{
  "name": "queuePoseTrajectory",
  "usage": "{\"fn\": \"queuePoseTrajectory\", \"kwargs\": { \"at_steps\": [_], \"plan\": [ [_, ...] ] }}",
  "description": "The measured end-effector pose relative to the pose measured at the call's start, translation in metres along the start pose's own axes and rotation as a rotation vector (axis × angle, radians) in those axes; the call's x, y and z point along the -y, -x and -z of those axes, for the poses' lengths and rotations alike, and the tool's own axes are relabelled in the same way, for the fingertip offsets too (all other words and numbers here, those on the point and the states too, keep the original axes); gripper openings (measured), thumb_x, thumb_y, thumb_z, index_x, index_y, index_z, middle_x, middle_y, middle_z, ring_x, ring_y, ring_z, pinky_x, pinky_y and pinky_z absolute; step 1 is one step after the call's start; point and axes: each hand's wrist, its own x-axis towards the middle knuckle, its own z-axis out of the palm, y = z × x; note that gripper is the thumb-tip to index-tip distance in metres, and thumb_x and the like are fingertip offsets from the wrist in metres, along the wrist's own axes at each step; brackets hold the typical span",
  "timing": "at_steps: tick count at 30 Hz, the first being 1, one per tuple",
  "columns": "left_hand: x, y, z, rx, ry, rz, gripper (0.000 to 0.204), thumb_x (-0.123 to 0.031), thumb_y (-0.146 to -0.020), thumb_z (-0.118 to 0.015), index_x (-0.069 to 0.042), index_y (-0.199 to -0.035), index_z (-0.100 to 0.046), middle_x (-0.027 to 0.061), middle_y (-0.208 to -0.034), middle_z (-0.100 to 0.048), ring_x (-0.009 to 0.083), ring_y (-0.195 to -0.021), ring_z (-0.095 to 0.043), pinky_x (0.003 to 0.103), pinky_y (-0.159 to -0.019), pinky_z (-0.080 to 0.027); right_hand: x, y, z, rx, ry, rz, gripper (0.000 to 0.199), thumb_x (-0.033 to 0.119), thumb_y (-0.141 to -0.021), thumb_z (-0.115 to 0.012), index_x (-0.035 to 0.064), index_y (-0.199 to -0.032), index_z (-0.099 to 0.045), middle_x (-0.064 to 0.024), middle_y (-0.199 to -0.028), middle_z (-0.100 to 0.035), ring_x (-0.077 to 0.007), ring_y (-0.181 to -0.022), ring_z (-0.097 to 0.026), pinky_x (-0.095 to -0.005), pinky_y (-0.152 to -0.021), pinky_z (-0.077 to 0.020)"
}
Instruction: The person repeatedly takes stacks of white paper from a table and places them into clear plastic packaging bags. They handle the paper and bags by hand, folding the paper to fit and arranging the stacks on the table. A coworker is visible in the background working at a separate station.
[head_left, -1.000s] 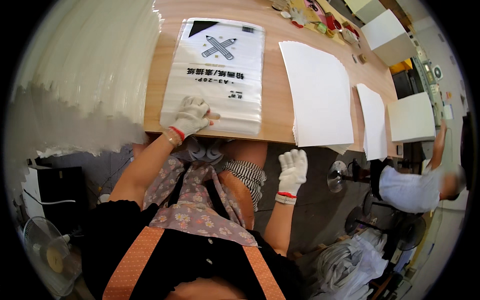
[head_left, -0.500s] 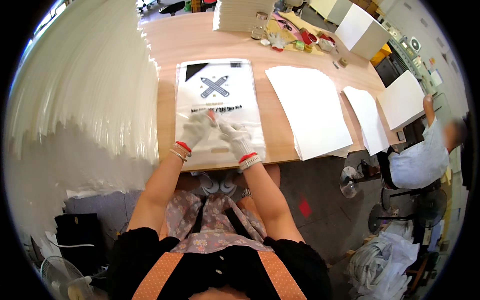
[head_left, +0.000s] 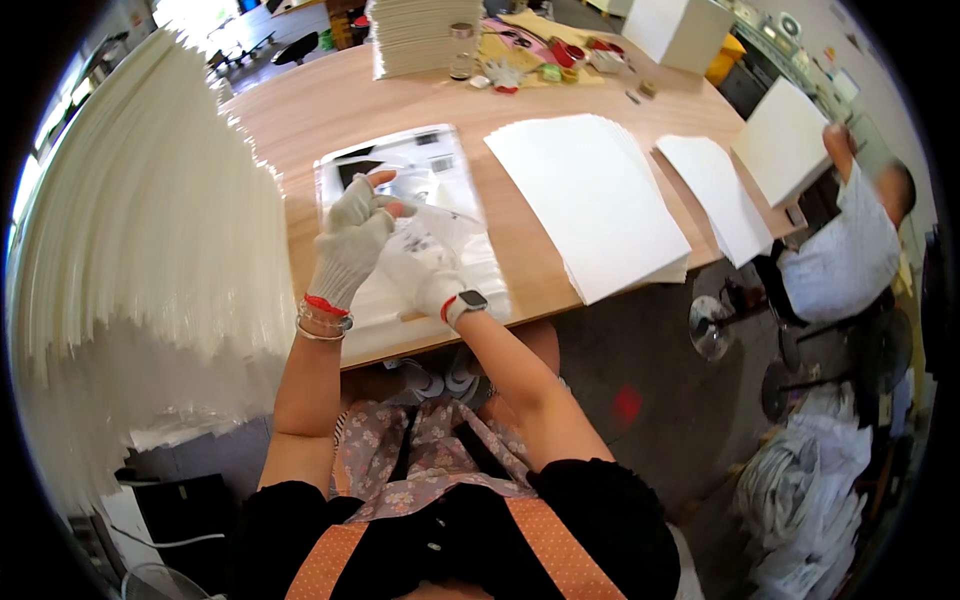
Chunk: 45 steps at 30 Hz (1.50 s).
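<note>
Pinching a clear bag (head_left: 440, 225) between gloved fingers, the left hand (head_left: 352, 245) is raised above the table (head_left: 300, 110), its bare thumb and fingertip poking out of the cut glove and closed on the bag's upper edge. The right hand (head_left: 425, 270), also in a white knit glove, sits just beside and partly under the left, fingers curled into the same film; how firmly it grips cannot be told, since the left hand covers part of it. A watch (head_left: 470, 300) is on the right wrist, bangles (head_left: 322, 322) on the left. The bag hangs between both hands over a stack of glossy packs (head_left: 455, 160) lying near the table's front edge, directly before the person. To the left a tall fanned wall of white sheets (head_left: 150, 250) fills the view. To the right of the packs lies a broad white paper stack (head_left: 590, 200), then a smaller one (head_left: 715, 190) farther right. At the far side of the table stands another pile of sheets (head_left: 415, 35), with a small jar (head_left: 460, 50) and scattered oddments (head_left: 545, 60) beside it. At the right edge a second person (head_left: 850, 240) in a pale shirt lifts a white board (head_left: 785, 140).
</note>
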Motion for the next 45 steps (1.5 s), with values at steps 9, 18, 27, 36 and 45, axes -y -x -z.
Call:
{"fn": "queuePoseTrajectory", "kwargs": {
  "at_steps": [9, 18, 27, 36, 45],
  "plan": [
    [0.059, 0.065, 0.007, -0.27, -0.631, -0.436, 0.047, -0.003, -0.083, -0.059, 0.001, -0.127, -0.045, 0.0145, -0.111, -0.056, 0.0211, -0.099, -0.057, 0.031, -0.086, -0.046, -0.106, 0.115, 0.137, -0.144, 0.574, 0.128, 0.048, 0.028, -0.077, -0.067, 0.0028, -0.116, -0.054, -0.018, -0.11, -0.058, -0.033, -0.105, -0.054, -0.0401, -0.091, -0.045],
    [0.022, 0.141, -0.06, 0.134, 0.045, -0.01, 0.019, 0.0, -0.082, -0.059, -0.003, -0.101, -0.06, 0.0066, -0.093, -0.063, 0.0146, -0.081, -0.061, 0.024, -0.071, -0.049, -0.185, 0.086, 0.205, 0.031, 0.476, -0.229, 0.033, 0.038, -0.093, -0.049, 0.0086, -0.102, -0.061, -0.0154, -0.086, -0.063, -0.031, -0.072, -0.062, -0.04, -0.062, -0.0505],
    [0.089, 0.127, -0.13, 0.382, 0.816, 0.8, 0.045, -0.007, -0.084, -0.05, -0.001, -0.127, -0.039, 0.0151, -0.124, -0.047, 0.0251, -0.109, -0.051, 0.038, -0.094, -0.045, -0.011, 0.151, 0.167, 0.367, -0.031, 0.519, 0.033, 0.031, -0.089, -0.048, 0.0003, -0.097, -0.06, -0.0141, -0.099, -0.061, -0.0248, -0.088, -0.062, -0.0384, -0.084, -0.0489],
    [0.072, 0.196, -0.124, 0.168, -0.847, -0.302, 0.064, -0.016, -0.068, -0.059, 0.006, -0.125, -0.04, 0.0256, -0.115, -0.052, 0.0338, -0.106, -0.053, 0.038, -0.091, -0.043, -0.064, 0.223, 0.083, -0.247, -1.138, -0.548, 0.066, 0.051, -0.091, -0.047, -0.0013, -0.132, -0.039, -0.0143, -0.127, -0.048, -0.0229, -0.116, -0.047, -0.038, -0.093, -0.0443],
    [0.003, 0.109, -0.004, -0.456, -0.766, -0.517, 0.053, -0.024, -0.074, -0.065, -0.004, -0.121, -0.052, 0.0264, -0.116, -0.053, 0.0367, -0.122, -0.04, 0.052, -0.099, -0.031, -0.01, 0.205, 0.093, -0.424, -0.501, -0.373, 0.029, 0.012, -0.086, -0.06, -0.0029, -0.11, -0.054, -0.0103, -0.094, -0.064, -0.0161, -0.081, -0.061, -0.0284, -0.07, -0.0497]
  ]
}}
